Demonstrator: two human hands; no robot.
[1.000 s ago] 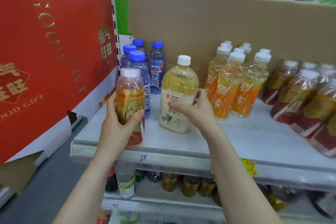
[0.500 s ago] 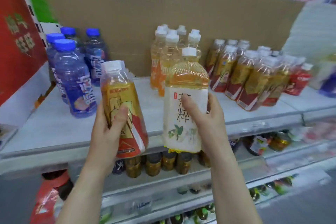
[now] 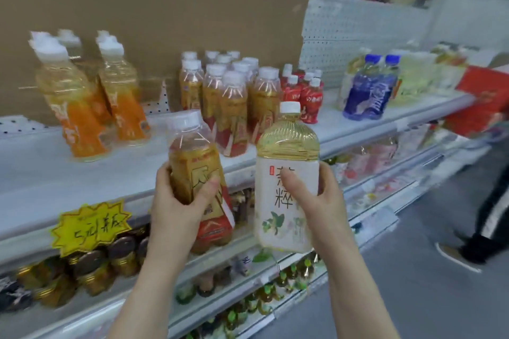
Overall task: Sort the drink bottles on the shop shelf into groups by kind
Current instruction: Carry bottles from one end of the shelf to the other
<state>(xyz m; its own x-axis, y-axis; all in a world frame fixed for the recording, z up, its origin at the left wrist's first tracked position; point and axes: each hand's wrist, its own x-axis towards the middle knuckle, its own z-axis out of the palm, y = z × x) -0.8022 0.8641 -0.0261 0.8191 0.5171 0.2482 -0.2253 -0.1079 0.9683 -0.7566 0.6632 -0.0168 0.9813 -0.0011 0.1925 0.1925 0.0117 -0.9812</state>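
My left hand [image 3: 179,206] grips a gold-and-red labelled bottle [image 3: 197,170] with a white cap. My right hand [image 3: 322,201] holds a wide yellow tea bottle [image 3: 285,173] with a white label. Both bottles hang in the air in front of the shelf [image 3: 41,176]. Directly behind them stands a group of matching gold-and-red bottles [image 3: 234,102]. Orange-labelled bottles [image 3: 82,102] are at the left. Small red bottles [image 3: 305,93] and blue bottles [image 3: 369,91] stand further right.
A cardboard sheet [image 3: 154,22] backs the shelf. A yellow star price tag [image 3: 91,226] hangs on the shelf edge. Lower shelves hold dark-lidded cans [image 3: 91,270] and small bottles. A person's leg and shoe [image 3: 473,242] stand in the aisle at the right, near a red box [image 3: 482,102].
Both bottles have been lifted off the shelf and carried to the right. The view has swung right, from the blue bottles past the orange ones to the gold-and-red group.
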